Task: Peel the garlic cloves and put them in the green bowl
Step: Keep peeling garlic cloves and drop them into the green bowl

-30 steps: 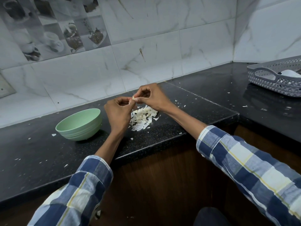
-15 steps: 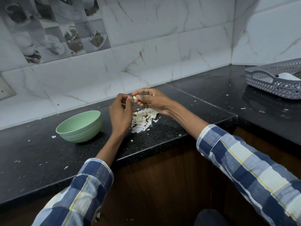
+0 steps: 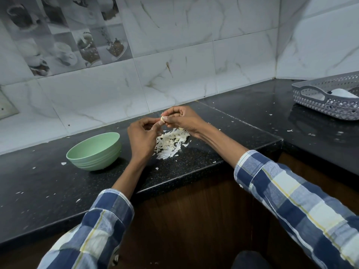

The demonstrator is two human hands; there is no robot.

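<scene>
A small pale garlic clove [image 3: 162, 118] is pinched between the fingertips of both hands, held above the black counter. My right hand [image 3: 184, 119] grips it from the right with thumb and fingers curled. My left hand [image 3: 142, 137] meets it from the left, fingers curled toward the clove. Under the hands lies a heap of white garlic skins [image 3: 171, 142]. The green bowl [image 3: 95, 151] stands to the left of my left hand; its inside is hidden from this angle.
The black counter [image 3: 48, 187] is dotted with loose skin flakes and ends in a front edge just below my forearms. A grey perforated basket [image 3: 328, 98] holding something white sits at the far right. A tiled wall rises behind.
Both hands have stayed over the skin heap, working the clove; the right hand's fingers have shifted around it. The bowl has not moved.
</scene>
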